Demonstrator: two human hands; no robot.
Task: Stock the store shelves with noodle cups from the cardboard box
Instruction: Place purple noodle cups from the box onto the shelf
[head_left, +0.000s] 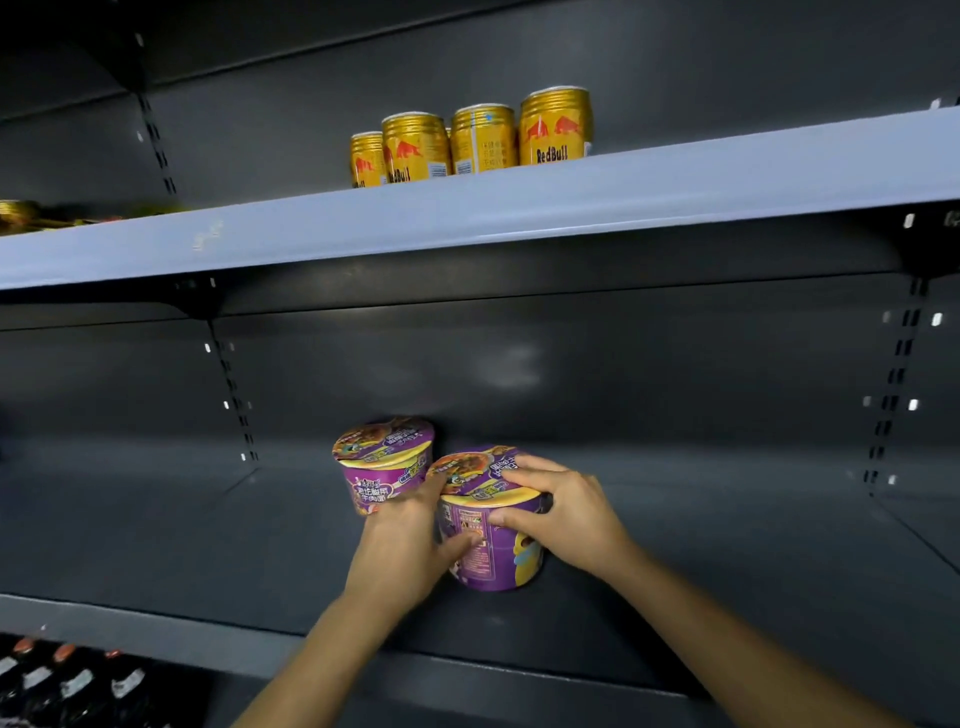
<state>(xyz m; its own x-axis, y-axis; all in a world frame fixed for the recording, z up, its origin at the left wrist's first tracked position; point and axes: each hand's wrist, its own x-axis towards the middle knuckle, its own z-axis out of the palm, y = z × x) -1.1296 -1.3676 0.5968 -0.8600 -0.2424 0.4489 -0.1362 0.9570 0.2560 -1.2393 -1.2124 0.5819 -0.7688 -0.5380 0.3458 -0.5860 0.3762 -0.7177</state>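
We're holding the front noodle cup (485, 564) with both hands on the dark middle shelf (156, 545). The base is looking seated or nearly so; we can't tell if it's in contact.

- Left hand (405, 545) is curling round the cup's left side, thumb lying across the front wall.
- Right hand (569, 514) is wrapping the right side, fingers lying over the lid rim.

Handling: we're judging it light, with a thin wall that flexes if squeezed and a glossy wrap that's probably a bit slippery. The foil lid is the weak spot, so we're favouring the side wall just under the rim and avoiding pressure on the lid.

The rear noodle cup (384, 467) is standing upright just beside it, behind and to the left, with the rims close or touching. Knocking it over is the main risk when sliding the front one back.

Surroundings:
- The upper shelf (519, 208) is carrying gold drink cans (483, 137), well clear of the work.
- Bottles (67, 680) are sitting below at the lower left.
- The shelf to the right is lying open.
- The cardboard box isn't showing in view.
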